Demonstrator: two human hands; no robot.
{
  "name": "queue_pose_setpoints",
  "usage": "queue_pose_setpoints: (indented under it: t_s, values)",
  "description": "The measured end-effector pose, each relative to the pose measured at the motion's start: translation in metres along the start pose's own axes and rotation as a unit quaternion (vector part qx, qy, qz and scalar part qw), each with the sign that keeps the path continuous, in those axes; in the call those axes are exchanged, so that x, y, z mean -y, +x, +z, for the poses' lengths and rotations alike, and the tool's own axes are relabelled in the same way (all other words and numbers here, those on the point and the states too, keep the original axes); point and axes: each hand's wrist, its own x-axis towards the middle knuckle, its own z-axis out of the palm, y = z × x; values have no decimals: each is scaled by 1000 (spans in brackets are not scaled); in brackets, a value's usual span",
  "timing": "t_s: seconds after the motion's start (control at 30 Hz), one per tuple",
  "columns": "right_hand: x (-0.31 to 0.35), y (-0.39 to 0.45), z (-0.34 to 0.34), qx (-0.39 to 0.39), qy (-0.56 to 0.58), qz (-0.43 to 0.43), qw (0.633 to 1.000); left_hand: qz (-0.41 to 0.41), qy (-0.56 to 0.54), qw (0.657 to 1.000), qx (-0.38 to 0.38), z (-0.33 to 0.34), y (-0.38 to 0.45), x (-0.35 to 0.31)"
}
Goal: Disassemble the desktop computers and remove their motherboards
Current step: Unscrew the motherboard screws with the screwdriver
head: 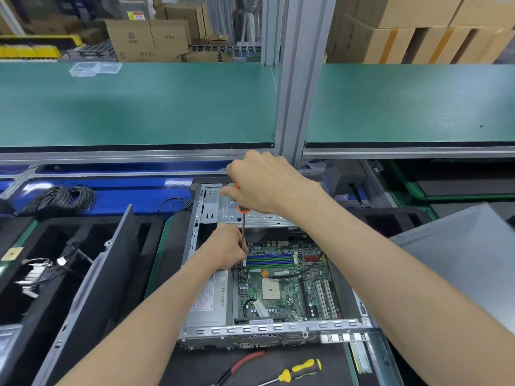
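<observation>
Nearest, at 6 o'clock, a yellow-handled screwdriver (301, 370) and red-handled pliers (245, 362) are lying on the black mat of the bench (292, 355), just in front of the open desktop case (278, 330). Inside the case, toward 5 o'clock of centre, the green motherboard (287, 285) is sitting flat in its place, with a black cable (303, 270) curving across it and blue memory slots at its far edge. Beside it, at its 9 o'clock, a silver drive (207, 299) is lying in the case.

The left hand (227, 246) is reaching over the board's far left corner, its fingers (242, 250) pinched together around the lower shaft of the orange-handled screwdriver (243, 227), steadying the tip at the board. Above it, the right hand (267, 185) is gripping the orange handle, fingers curled closed round it, holding the tool upright.

At 9 o'clock, a detached dark side panel (106, 274) is leaning over a black foam tray (50, 246) holding loose cables. Farther off, at 12 o'clock, a green shelf (167, 107) is carrying a clear plastic box (94, 68).
</observation>
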Motion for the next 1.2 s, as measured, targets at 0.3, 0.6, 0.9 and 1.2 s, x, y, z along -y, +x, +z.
queue_pose_setpoints:
  t_s: [0.3, 0.6, 0.9, 1.2]
  values:
    - [-3, -3, -8, 84, 158, -78, 981, -1, -9, 1000, 0, 0, -1, 0]
    - [-2, 3, -2, 50, 92, -68, 992, -2, -12, 1000, 3, 1, 1, 0]
    - [-1, -1, 2, -12, 33, -19, 999, -5, -14, 1000, 26, 2, 7, 6]
    - [-7, -5, -7, 63, 150, -69, 984, -54, 17, 998, 41, 5, 18, 10]
